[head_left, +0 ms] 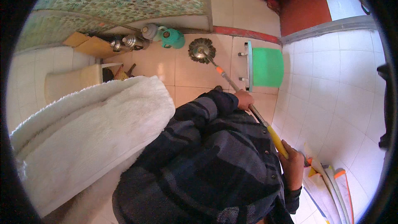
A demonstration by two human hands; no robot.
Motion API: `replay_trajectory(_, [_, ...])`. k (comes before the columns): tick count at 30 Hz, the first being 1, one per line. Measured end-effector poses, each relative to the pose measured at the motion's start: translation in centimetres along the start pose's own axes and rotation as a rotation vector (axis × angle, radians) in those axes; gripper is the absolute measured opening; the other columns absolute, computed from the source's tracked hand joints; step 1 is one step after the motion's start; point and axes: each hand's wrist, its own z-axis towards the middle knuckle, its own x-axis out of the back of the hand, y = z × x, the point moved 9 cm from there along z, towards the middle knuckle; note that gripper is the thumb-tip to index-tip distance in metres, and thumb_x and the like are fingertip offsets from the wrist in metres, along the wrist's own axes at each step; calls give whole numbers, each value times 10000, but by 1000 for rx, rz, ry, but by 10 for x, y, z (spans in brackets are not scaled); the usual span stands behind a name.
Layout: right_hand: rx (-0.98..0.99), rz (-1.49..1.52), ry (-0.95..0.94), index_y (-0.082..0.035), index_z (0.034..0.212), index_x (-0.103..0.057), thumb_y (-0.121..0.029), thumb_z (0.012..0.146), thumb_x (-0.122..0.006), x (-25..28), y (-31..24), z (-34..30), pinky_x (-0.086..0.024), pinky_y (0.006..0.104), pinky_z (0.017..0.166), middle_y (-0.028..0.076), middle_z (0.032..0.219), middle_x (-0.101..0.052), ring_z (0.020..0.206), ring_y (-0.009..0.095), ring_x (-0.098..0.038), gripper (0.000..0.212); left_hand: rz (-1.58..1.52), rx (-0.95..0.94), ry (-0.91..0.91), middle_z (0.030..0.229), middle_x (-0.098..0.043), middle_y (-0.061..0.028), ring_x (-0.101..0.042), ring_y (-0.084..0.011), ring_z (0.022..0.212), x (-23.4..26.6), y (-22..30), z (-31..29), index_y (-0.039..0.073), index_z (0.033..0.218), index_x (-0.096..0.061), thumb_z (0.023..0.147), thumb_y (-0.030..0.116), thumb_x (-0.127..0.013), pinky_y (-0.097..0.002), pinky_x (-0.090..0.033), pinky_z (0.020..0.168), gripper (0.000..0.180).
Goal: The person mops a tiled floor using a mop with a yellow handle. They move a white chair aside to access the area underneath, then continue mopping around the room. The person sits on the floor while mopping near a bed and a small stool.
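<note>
A mop (224,76) with a yellow grip and an orange collar runs slantwise across the view. Its round, dark string head (202,50) lies spread on the tiled floor. My left hand (244,99) is wrapped round the metal pole about midway. Further up, my right hand (292,161) closes on the end of the yellow grip. A green-seated stool or chair (267,67) stands right of the pole. Left of the mop head, a turquoise jug-shaped flask (173,38) stands by the wall.
Several metal flasks (134,41) and a cardboard piece (93,45) line the far wall. A white towel (103,128) hangs close at left, near a cream container (74,84). A red threshold (246,34) crosses the doorway. Cloths (327,191) lie at lower right beside the tiled wall (331,87).
</note>
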Motion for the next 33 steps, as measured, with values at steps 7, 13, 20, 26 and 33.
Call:
replay_trajectory(7, [65,114,-72,-6,1265,-711,-115,842,-789,-19,16,21,-565,383,878,246,1113,-734,1001,369,-744,444,-59,43,-176,900,-741,-143,-708,-404,914,-30,-13,-12,136,925,-776,753,471,-818,-587,-510,798,379])
replay_trajectory(13, [171,169,-29,-18,1251,-721,-120,826,-799,-60,40,56,-563,389,888,241,1122,-731,1020,370,-737,444,-173,82,-181,931,-744,-142,-703,-415,909,-61,-57,-21,153,962,-782,751,428,-813,-551,-523,756,348])
replay_trajectory(20, [74,361,41,-134,1271,-730,-151,843,-772,-122,77,21,-577,426,810,177,1054,-748,937,380,-728,430,-77,-17,-473,971,-740,-176,-696,-406,919,-124,-65,-22,87,1005,-781,790,411,-784,-531,-525,782,388])
replay_trajectory(26, [-47,421,10,-186,1370,-678,-151,913,-625,-161,94,-5,-555,457,738,187,980,-708,874,388,-716,461,-30,-103,-912,974,-721,-152,-692,-356,896,-167,-58,-37,45,1154,-700,850,280,-698,-550,-525,743,384])
replay_trajectory(33, [-9,238,11,-232,1406,-650,-204,943,-577,-170,88,6,-536,466,696,168,928,-672,812,394,-696,470,-86,-89,-731,943,-735,-148,-705,-339,913,-149,-64,-28,102,1028,-748,817,319,-727,-534,-496,743,303])
